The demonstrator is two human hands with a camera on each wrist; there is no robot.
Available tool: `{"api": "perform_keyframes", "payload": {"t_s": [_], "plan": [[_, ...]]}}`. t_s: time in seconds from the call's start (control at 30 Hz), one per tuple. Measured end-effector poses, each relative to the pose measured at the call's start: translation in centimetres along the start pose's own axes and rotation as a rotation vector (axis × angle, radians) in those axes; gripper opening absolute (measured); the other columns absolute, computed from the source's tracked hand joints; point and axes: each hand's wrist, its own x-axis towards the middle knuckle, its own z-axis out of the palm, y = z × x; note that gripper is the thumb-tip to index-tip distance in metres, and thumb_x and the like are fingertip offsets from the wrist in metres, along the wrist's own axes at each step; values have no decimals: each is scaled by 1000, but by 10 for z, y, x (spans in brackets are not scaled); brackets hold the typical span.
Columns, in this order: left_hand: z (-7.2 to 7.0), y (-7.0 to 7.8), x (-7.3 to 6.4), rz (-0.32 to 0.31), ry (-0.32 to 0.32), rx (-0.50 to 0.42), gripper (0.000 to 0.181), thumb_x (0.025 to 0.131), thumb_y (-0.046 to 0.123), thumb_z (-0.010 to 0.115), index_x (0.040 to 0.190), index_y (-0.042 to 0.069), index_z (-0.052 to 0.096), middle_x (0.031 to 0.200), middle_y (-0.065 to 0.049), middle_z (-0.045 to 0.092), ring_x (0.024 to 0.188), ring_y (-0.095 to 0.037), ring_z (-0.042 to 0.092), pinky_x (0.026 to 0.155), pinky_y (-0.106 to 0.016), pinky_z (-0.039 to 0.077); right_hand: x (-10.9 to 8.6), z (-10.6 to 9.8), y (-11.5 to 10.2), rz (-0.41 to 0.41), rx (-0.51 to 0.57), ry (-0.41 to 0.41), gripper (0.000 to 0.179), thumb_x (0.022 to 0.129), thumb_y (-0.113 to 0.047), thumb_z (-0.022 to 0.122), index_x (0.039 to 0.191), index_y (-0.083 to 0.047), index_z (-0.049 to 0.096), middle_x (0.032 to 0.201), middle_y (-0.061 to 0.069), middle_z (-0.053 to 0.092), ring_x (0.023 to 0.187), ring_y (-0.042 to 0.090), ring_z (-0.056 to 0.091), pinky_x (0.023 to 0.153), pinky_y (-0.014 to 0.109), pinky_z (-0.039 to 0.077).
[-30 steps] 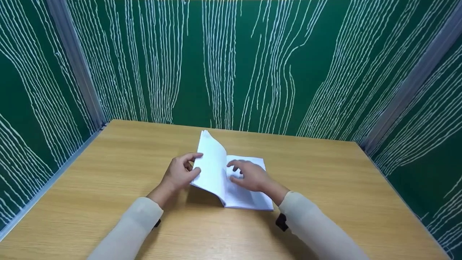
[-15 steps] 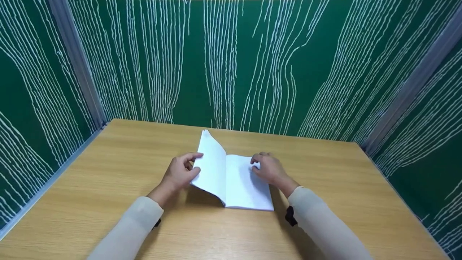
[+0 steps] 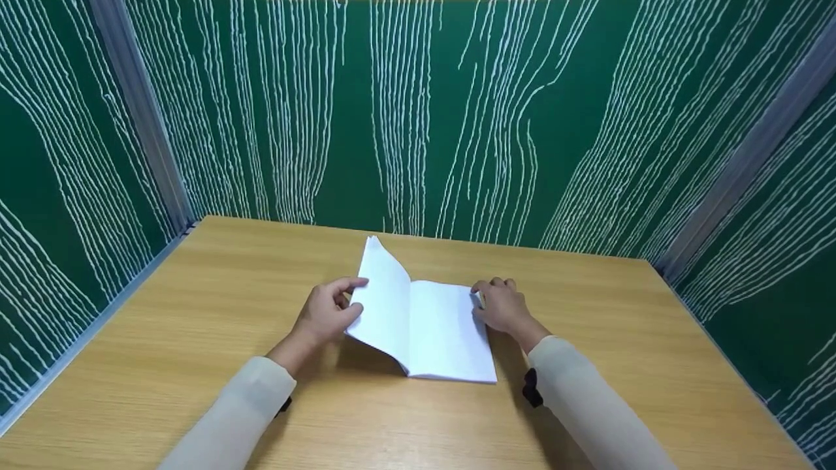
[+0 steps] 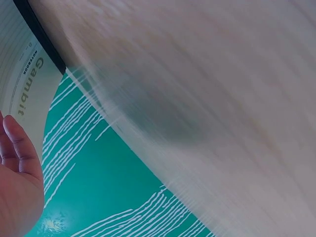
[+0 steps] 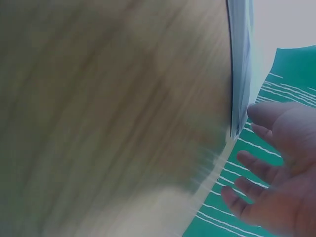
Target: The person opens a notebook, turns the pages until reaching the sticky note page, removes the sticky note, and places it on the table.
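Observation:
A notebook (image 3: 447, 333) lies spread on the table, its right page flat and white. Its left part (image 3: 382, 294) is raised at a slant, and my left hand (image 3: 326, 310) pinches that part's outer edge between thumb and fingers. In the left wrist view, the cover (image 4: 24, 74) carries the words "Gambit" and "NOTEBOOK", near the left hand's fingers (image 4: 22, 143). At the right page's outer edge, my right hand (image 3: 506, 308) touches the paper with thumb and forefinger. Its other fingers are loosely spread in the right wrist view, beside the page edges (image 5: 240, 74).
The wooden table (image 3: 196, 313) stretches around the notebook on all sides. Green panels with white wavy lines (image 3: 405, 117) stand behind it and at both sides, joined by grey corner posts (image 3: 140, 111). A black strap (image 3: 531, 388) shows under the right sleeve.
My right hand has moved right, from over the middle of the right page to its outer edge. The left hand has kept its hold, and the notebook stays as it was.

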Motion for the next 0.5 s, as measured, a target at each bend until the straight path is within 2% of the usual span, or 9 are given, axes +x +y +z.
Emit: {"api": "perform_keyframes", "payload": {"t_s": [0.27, 0.5], "plan": [[0, 0, -2, -17, -2, 4, 36, 75, 20, 61, 110, 28, 59, 97, 8, 56, 70, -15, 48, 56, -24, 43, 2, 4, 4, 56, -38, -134, 52, 82, -37, 54, 129, -19, 43, 132, 14, 38, 120, 35, 25, 91, 58, 27], [-1, 1, 0, -12, 0, 1, 37, 74, 19, 60, 110, 27, 59, 97, 7, 56, 69, -15, 48, 56, -24, 43, 3, 4, 9, 87, 13, -205, 56, 85, -40, 48, 136, -24, 30, 140, 14, 26, 126, 38, 16, 96, 61, 16]]}}
